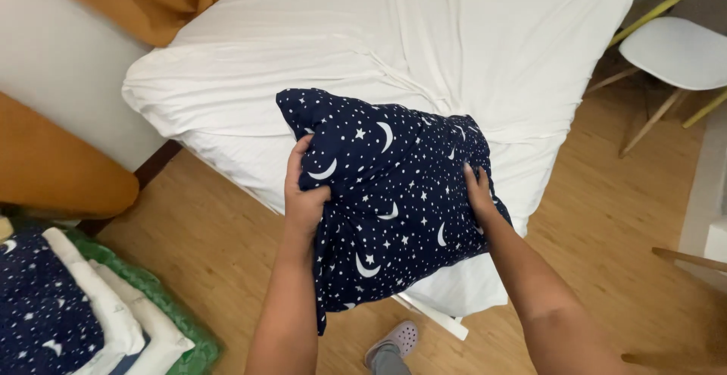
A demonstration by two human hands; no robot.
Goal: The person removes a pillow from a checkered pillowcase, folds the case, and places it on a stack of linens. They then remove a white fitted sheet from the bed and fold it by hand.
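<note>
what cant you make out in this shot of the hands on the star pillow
Head view only:
- Pillow: its underside and whatever fills the navy cover are hidden by the fabric.
- Left hand and right hand: fingertips are buried in folds.
- Folded stack: cut off by the frame's lower left edge.
- Chair: cropped at the right edge.

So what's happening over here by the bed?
A person holds a navy pillow printed with white moons and stars over the corner of a bed with a white sheet. The left hand grips its left edge and the right hand presses its right side. Folded linens lie stacked on the floor nearby.
</note>
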